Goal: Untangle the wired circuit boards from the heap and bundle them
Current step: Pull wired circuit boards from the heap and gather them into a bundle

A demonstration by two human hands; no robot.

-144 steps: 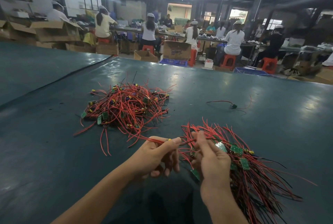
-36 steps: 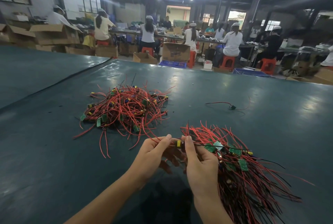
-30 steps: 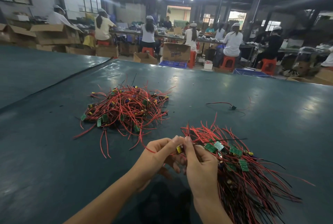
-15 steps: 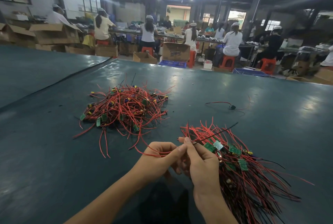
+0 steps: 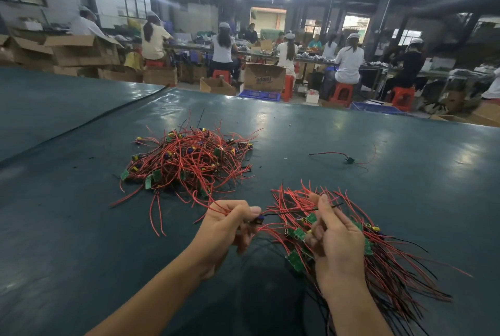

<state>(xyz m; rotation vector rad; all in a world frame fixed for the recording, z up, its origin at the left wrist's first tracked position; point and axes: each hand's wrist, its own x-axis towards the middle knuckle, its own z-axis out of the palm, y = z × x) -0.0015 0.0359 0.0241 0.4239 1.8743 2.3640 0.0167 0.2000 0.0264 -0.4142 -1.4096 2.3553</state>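
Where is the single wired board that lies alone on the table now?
In the head view, the lone wired board lies on the table right of the heap, beyond the bundle in the right hand.

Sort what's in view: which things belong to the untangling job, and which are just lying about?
In the job: tangled heap; bundle, gripped by the right hand; wired board, pinched by the left hand.
Lying about: stray wired piece on the table; cardboard box; red stools; blue crate.
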